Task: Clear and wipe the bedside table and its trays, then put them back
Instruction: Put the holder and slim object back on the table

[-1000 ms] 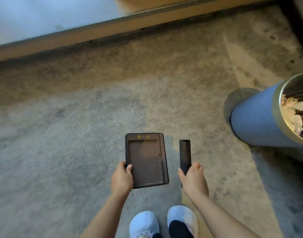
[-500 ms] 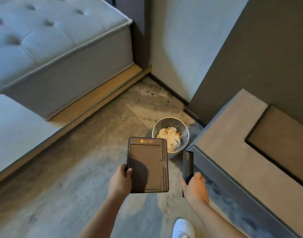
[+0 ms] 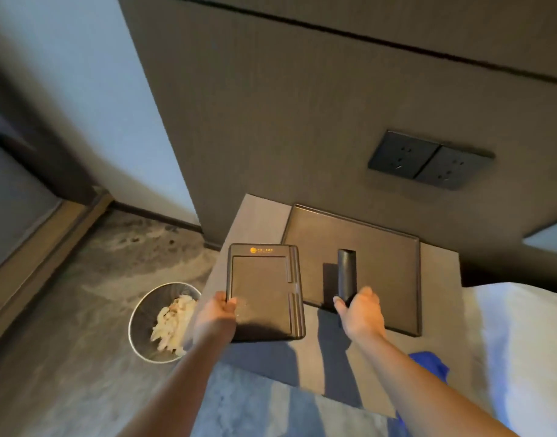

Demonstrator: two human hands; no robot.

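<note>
My left hand (image 3: 216, 316) grips the near left edge of a small dark brown tray (image 3: 264, 288) with a gold logo, held over the left part of the grey bedside table (image 3: 258, 212). My right hand (image 3: 361, 313) holds a slim black remote-like holder (image 3: 346, 272) upright, above a larger dark tray (image 3: 387, 247) that lies on the table against the wall panel. A blue cloth (image 3: 428, 364) lies at the table's near right corner, partly hidden by my right forearm.
A round metal bin (image 3: 141, 323) with crumpled paper stands on the floor left of the table. White bedding (image 3: 523, 342) borders the table on the right. A double black socket (image 3: 428, 159) sits on the brown wall panel above.
The view swung from the floor and bin up to the bedside table. Both hands, still holding the small tray and the black holder, moved over the tabletop.
</note>
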